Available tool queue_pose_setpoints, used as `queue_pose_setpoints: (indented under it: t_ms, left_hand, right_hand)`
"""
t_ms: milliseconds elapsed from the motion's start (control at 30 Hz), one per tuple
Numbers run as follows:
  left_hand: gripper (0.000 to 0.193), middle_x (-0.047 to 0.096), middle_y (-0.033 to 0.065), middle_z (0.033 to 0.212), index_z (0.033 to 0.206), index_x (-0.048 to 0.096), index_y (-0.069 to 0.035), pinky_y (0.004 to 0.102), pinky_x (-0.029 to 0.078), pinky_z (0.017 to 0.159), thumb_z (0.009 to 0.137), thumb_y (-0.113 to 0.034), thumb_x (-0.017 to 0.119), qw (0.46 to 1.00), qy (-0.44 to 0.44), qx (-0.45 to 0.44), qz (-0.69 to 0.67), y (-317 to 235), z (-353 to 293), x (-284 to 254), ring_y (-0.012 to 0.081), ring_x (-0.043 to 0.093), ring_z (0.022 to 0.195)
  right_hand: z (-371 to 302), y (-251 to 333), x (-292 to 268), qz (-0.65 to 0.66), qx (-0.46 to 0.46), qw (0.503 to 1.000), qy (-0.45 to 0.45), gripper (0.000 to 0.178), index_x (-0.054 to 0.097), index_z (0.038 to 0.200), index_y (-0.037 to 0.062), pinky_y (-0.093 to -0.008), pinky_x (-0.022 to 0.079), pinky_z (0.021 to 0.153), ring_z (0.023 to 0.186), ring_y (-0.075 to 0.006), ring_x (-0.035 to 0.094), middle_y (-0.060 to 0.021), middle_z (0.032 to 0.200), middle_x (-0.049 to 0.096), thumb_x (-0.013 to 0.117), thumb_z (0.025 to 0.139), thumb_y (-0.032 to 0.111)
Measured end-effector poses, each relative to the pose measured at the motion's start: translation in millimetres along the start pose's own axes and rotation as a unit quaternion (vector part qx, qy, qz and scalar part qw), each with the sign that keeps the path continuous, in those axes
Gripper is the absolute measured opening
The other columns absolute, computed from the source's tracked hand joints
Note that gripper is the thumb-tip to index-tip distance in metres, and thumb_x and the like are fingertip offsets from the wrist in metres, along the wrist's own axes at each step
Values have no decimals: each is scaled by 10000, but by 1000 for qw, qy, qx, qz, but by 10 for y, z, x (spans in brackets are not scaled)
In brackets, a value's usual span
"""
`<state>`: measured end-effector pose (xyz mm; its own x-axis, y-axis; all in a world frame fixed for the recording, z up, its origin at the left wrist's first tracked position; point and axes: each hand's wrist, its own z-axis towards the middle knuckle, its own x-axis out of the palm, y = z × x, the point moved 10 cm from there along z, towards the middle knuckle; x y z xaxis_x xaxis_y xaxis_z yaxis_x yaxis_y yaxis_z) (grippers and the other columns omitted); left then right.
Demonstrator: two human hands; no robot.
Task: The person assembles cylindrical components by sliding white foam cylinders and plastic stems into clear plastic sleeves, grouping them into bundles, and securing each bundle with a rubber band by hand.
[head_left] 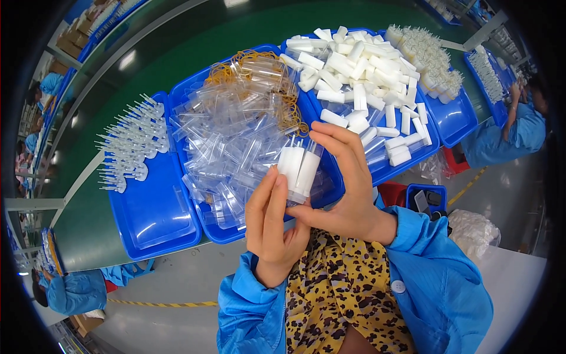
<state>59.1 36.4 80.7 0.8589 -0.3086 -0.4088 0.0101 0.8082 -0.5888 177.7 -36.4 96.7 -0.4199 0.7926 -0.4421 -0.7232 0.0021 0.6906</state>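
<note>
In front of my chest I hold a small bunch of white cylinders [290, 161] with thin tips pointing up, at least one of them inside a clear plastic sleeve [310, 168]. My left hand [272, 227] pinches the bunch from the left, fingertips against its lower side. From the right, my right hand [352, 192] spans it lengthwise, the forefinger at the top end and the thumb beneath the bottom end. Just beyond both hands lies a blue tray [221, 235] heaped with clear plastic sleeves [227, 141] and yellow-brown rubber bands [253, 62].
On the green table [171, 53], a blue tray [156, 227] at left carries rows of thin-tipped white parts [132, 144]. At right, another tray [386, 171] is piled with white foam-like blocks [354, 65], beside clustered white parts [424, 59]. Co-workers in blue [501, 133] sit farther off.
</note>
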Motion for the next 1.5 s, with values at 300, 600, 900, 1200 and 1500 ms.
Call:
queue_pose_setpoints:
  t_ms: [300, 600, 900, 1200, 1500]
  left_hand:
    - [570, 616, 226, 1179, 1239, 562, 88, 368, 546, 846, 721, -4, 782, 999, -4, 31, 12, -85, 16, -10, 321, 631, 1041]
    - [563, 592, 252, 1188, 1253, 551, 88, 356, 565, 816, 728, 43, 748, 996, 14, -34, -86, 80, -3, 1, 327, 626, 1056]
    - [493, 566, 232, 1229, 1194, 593, 64, 331, 550, 816, 726, 37, 747, 976, 31, -111, -187, 213, 25, 16, 301, 624, 1061]
    - [343, 507, 227, 1253, 1146, 554, 67, 354, 533, 909, 827, 48, 679, 929, 4, -154, -337, 338, -26, -109, 293, 572, 1135]
    - [311, 498, 217, 1247, 1086, 527, 34, 371, 504, 944, 818, 58, 682, 921, -21, -161, -355, 421, -52, -130, 302, 555, 1158]
  right_hand:
    - [-46, 65, -14, -41, -56, 998, -6, 672, 587, 1176, -39, -376, 433, 961, 1102, -302, 560, -193, 1239, 543, 830, 603, 215]
    - [-18, -280, 1, 158, 33, 987, 8, 389, 641, 1076, 28, -328, 447, 878, 1036, -235, 554, -121, 1128, 561, 784, 734, 146]
    - [-28, -344, 52, 282, 78, 956, -12, 320, 651, 1057, 33, -316, 480, 847, 1000, -220, 578, -109, 1096, 560, 766, 765, 99]
    - [671, -544, 256, 3, 20, 991, 130, 272, 627, 1082, 20, -312, 499, 668, 764, -192, 629, -97, 914, 635, 664, 820, 80]
    - [714, -854, 657, -152, 57, 976, 146, 197, 623, 946, 65, -308, 478, 578, 611, -177, 612, -73, 761, 639, 710, 783, 133]
